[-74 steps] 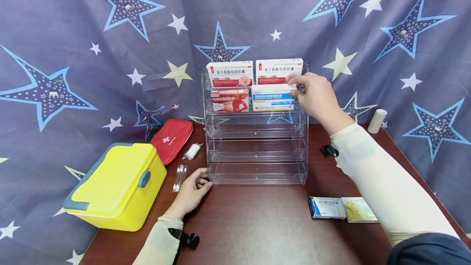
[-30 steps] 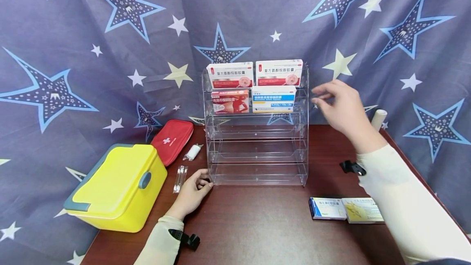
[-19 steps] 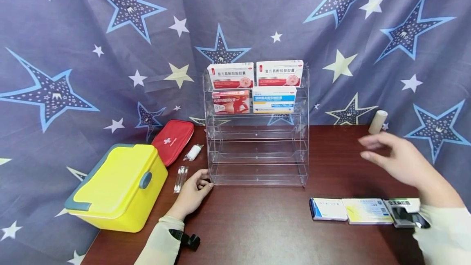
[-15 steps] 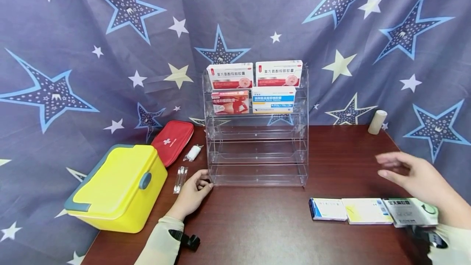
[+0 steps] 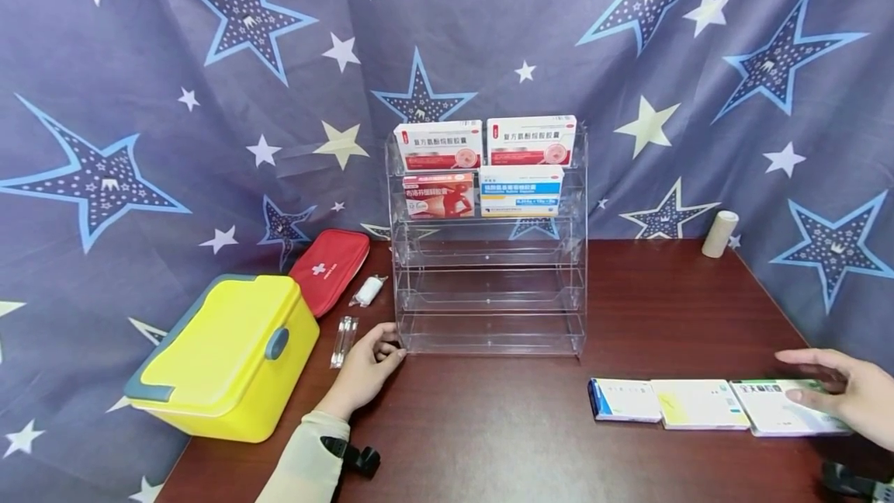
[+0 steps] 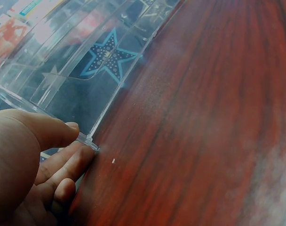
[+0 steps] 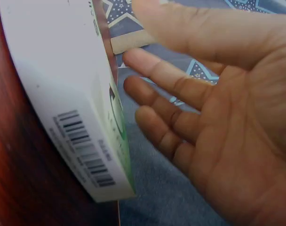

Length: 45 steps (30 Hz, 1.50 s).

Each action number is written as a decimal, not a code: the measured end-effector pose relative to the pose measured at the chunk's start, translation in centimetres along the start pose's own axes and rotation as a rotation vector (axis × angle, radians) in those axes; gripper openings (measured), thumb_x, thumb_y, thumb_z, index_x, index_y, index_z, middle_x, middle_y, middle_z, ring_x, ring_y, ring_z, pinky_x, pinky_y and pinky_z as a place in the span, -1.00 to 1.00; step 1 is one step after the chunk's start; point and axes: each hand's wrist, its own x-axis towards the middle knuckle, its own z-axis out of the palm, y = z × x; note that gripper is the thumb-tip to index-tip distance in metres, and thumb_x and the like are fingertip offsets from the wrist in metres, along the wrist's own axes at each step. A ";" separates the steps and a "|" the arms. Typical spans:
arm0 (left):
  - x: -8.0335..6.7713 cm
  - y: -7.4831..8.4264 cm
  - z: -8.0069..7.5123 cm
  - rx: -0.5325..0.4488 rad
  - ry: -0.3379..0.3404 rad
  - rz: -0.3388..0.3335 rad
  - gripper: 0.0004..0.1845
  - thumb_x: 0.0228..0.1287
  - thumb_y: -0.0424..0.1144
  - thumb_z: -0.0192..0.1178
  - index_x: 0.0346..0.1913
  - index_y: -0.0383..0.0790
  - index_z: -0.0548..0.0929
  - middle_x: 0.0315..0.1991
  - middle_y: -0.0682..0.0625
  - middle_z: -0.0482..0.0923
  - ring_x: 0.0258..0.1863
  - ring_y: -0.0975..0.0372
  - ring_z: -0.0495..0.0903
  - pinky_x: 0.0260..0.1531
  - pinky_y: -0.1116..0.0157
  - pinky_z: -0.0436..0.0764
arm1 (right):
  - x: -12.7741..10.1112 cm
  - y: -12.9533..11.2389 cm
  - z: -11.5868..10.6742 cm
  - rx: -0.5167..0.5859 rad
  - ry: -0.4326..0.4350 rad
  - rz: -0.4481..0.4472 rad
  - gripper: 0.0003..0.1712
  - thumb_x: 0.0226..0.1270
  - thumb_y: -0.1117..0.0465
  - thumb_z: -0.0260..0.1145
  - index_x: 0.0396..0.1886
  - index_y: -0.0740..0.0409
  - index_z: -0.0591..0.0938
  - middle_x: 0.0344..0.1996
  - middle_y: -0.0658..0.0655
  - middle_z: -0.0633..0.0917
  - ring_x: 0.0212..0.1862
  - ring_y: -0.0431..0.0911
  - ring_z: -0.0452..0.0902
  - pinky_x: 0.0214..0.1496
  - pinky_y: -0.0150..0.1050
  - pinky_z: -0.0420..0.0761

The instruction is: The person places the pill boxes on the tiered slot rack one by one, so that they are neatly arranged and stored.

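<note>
My left hand [image 5: 365, 369] grips the lower left front corner of a clear acrylic display rack [image 5: 489, 344]. In the left wrist view the thumb lies on one side of the clear side panel and the fingers [image 6: 70, 162] on the other. At the right, my right hand [image 5: 848, 394] hovers with fingers spread over a white and green medicine box [image 5: 775, 418]. The right wrist view has that box [image 7: 63, 70] beside the fingers, its barcode end showing. Left of it lie a yellow-and-white medicine box [image 5: 701, 406] and a blue-and-white one [image 5: 628, 400], in a row.
Two red-and-white boxes [image 5: 438, 146] fill the rack's top tier; a red box [image 5: 440, 196] and a blue-and-white box [image 5: 521, 192] stand below. Left are a yellow case [image 5: 216, 355], a red pouch [image 5: 328, 270], a white roll [image 5: 368, 290] and swabs [image 5: 344, 341]. A beige roll [image 5: 719, 234] stands back right.
My right hand has let go of the blue-and-white box on the second tier and moved right and down to the boxes on the table. My left hand has stayed at the rack's corner.
</note>
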 end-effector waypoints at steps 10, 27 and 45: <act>0.1 -0.3 0.0 -0.001 0.007 0.009 -0.59 0.38 -0.35 0.41 0.25 -0.18 0.63 -0.09 -0.03 0.66 -0.15 0.20 0.67 -0.13 0.32 0.61 | -0.4 1.0 0.3 -0.062 -0.014 0.024 -0.20 -0.08 0.18 0.73 0.13 0.51 0.62 0.02 0.61 0.56 -0.07 0.31 0.53 -0.41 -0.37 0.47; 0.2 -0.1 0.1 0.013 0.010 0.008 -0.57 0.37 -0.39 0.40 0.26 -0.22 0.62 -0.07 -0.05 0.67 -0.15 0.20 0.68 -0.14 0.32 0.60 | -0.9 3.0 0.9 -0.043 0.056 -0.074 -0.33 -0.28 0.26 0.78 -0.14 0.47 0.67 -0.31 0.11 0.67 -0.33 -0.50 0.32 -0.33 -0.44 0.30; 0.2 -0.1 0.2 -0.005 0.014 0.007 -0.57 0.36 -0.39 0.41 0.25 -0.19 0.63 -0.08 -0.05 0.67 -0.16 0.20 0.67 -0.15 0.33 0.59 | -1.5 4.1 1.3 0.441 0.229 -0.203 -0.29 -0.12 0.84 0.19 -0.38 -0.12 0.69 -0.43 -0.40 0.63 -0.46 -0.43 0.51 -0.51 -0.47 0.40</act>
